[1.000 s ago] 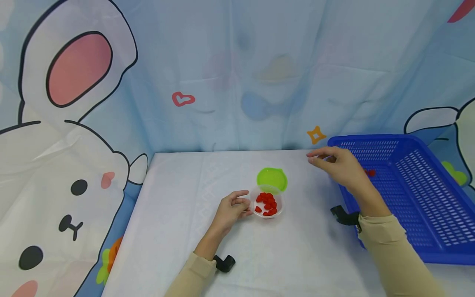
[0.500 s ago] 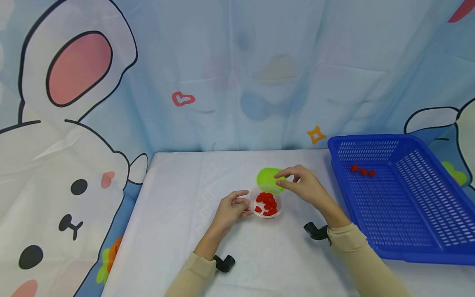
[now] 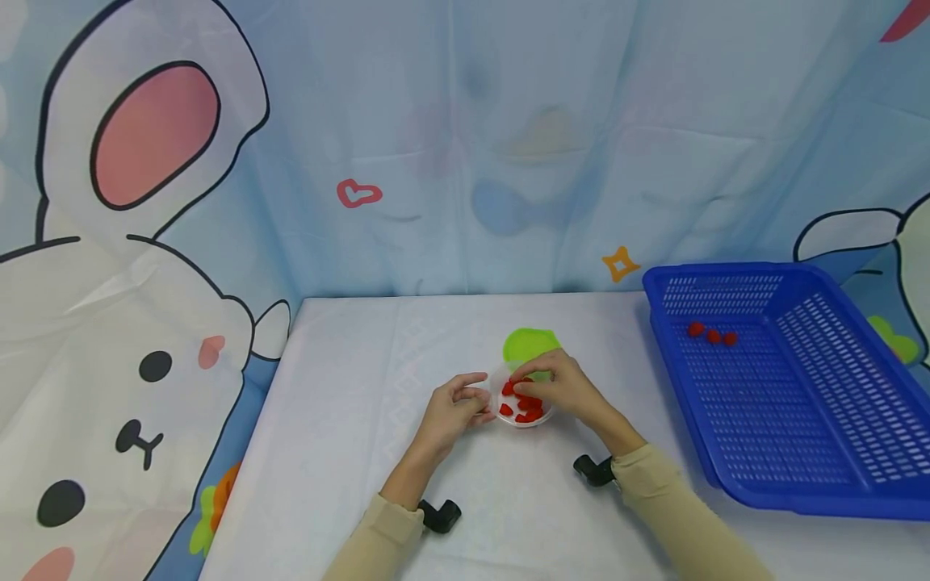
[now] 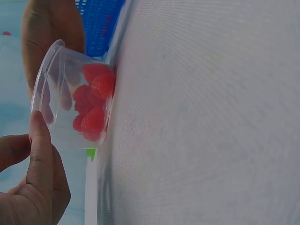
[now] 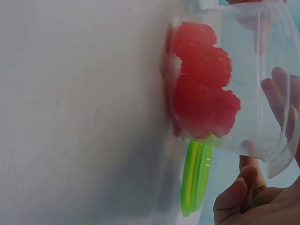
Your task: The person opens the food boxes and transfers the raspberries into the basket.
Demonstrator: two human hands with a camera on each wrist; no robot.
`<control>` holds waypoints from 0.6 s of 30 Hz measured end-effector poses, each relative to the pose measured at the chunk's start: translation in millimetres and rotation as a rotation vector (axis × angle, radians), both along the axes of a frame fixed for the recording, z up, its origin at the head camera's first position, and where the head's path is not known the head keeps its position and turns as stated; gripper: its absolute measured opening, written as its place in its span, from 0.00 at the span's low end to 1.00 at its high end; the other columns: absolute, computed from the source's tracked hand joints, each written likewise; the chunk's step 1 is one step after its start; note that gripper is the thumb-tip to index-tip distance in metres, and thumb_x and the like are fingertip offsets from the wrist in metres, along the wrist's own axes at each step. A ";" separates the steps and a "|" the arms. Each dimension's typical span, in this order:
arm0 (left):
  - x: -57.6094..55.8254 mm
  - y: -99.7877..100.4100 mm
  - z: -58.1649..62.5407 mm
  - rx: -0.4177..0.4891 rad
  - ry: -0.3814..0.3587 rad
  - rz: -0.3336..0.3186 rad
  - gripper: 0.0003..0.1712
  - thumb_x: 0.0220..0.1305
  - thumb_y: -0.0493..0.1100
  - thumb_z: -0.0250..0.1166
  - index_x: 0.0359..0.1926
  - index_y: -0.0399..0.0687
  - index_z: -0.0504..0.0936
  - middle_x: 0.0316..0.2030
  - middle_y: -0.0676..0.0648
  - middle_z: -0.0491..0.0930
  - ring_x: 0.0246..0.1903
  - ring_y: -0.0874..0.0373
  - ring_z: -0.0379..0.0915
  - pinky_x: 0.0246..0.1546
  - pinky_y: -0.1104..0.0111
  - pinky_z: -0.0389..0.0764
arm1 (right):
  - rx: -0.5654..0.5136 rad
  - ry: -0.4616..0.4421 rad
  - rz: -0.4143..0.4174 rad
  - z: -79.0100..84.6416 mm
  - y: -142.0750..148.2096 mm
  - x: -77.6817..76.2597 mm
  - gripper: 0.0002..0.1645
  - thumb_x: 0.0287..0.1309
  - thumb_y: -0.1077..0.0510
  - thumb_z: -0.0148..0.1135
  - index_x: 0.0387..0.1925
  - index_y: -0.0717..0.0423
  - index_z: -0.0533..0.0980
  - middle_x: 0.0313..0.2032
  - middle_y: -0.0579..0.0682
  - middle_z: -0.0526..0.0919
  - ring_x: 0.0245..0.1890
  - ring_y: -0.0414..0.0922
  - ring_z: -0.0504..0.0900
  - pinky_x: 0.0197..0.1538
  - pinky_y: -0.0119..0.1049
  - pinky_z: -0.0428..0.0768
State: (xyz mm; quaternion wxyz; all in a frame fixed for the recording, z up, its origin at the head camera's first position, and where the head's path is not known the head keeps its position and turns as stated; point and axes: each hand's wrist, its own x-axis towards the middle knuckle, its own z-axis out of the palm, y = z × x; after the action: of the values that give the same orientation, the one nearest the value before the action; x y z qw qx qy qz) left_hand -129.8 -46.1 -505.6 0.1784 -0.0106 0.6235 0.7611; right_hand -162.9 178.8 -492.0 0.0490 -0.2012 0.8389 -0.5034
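Note:
A clear plastic cup [image 3: 497, 407] stands upright on the white-covered table [image 3: 349, 387], with several red raspberries [image 4: 93, 122] lying at its bottom. At its left side, my left hand [image 3: 452, 411] holds the rim with its fingertips. My right hand [image 3: 555, 387] reaches over the cup from the right. Seen through the clear wall in the left wrist view, its fingertips [image 4: 65, 99] are inside the cup, above the raspberries, with thumb and index slightly apart. Part of the fruit is hidden under the right hand in the head view.
Just behind the cup lies a flat, bright green round dish [image 3: 525, 342]. A blue plastic basket [image 3: 788, 403] stands at the right, with 3 red raspberries [image 3: 714, 336] near its far left corner. A printed blue cloth [image 3: 450, 145] hangs behind the table.
My right hand has come left from the basket's edge, across the green dish and down into the cup. The left hand and the cup have stayed in place.

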 end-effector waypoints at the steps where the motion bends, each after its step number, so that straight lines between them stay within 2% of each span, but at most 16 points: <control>1: -0.1 0.0 -0.2 0.002 -0.001 0.000 0.23 0.68 0.31 0.64 0.63 0.34 0.75 0.40 0.41 0.78 0.35 0.55 0.79 0.43 0.61 0.87 | 0.006 0.017 0.007 -1.6 -1.1 -0.3 0.05 0.56 0.64 0.74 0.36 0.59 0.88 0.35 0.46 0.88 0.40 0.49 0.77 0.39 0.40 0.78; 5: -0.4 0.4 -1.4 0.007 -0.004 0.000 0.23 0.68 0.30 0.64 0.63 0.34 0.75 0.41 0.40 0.78 0.36 0.54 0.79 0.44 0.60 0.87 | 0.103 0.076 -0.008 -7.3 -4.9 0.2 0.05 0.52 0.61 0.77 0.33 0.50 0.90 0.33 0.41 0.87 0.40 0.48 0.74 0.40 0.42 0.74; 9: -0.5 1.2 -1.2 0.011 0.000 0.001 0.22 0.68 0.29 0.64 0.62 0.35 0.76 0.41 0.38 0.78 0.36 0.54 0.79 0.43 0.61 0.87 | 0.235 0.080 -0.069 -10.6 -9.1 5.5 0.05 0.48 0.55 0.80 0.30 0.44 0.90 0.46 0.56 0.80 0.53 0.57 0.67 0.45 0.50 0.69; 12: -0.3 1.7 0.1 0.014 0.004 -0.002 0.22 0.68 0.29 0.64 0.62 0.34 0.75 0.42 0.37 0.78 0.35 0.54 0.79 0.43 0.61 0.87 | 0.303 0.086 -0.094 -10.5 -12.1 8.2 0.06 0.46 0.54 0.80 0.29 0.42 0.90 0.52 0.66 0.73 0.57 0.62 0.63 0.46 0.54 0.70; 14: -0.4 1.7 0.4 0.015 0.003 -0.002 0.23 0.68 0.29 0.64 0.63 0.34 0.75 0.41 0.38 0.78 0.35 0.54 0.79 0.43 0.61 0.87 | 0.348 0.105 -0.095 -10.2 -13.9 8.2 0.06 0.45 0.53 0.81 0.29 0.41 0.90 0.53 0.67 0.73 0.57 0.62 0.63 0.46 0.54 0.70; 18: -0.3 1.0 0.2 0.014 -0.001 -0.003 0.24 0.68 0.29 0.63 0.63 0.33 0.74 0.41 0.40 0.78 0.35 0.55 0.79 0.43 0.61 0.87 | 0.468 0.067 -0.107 -6.8 -18.6 8.2 0.07 0.45 0.51 0.81 0.30 0.38 0.90 0.56 0.65 0.72 0.56 0.64 0.63 0.46 0.56 0.72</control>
State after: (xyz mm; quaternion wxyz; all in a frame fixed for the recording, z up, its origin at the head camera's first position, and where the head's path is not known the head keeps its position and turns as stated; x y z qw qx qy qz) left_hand -130.1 -45.1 -505.4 0.1800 -0.0084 0.6181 0.7652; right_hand -154.7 160.2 -498.8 0.0399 -0.1563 0.9433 -0.2902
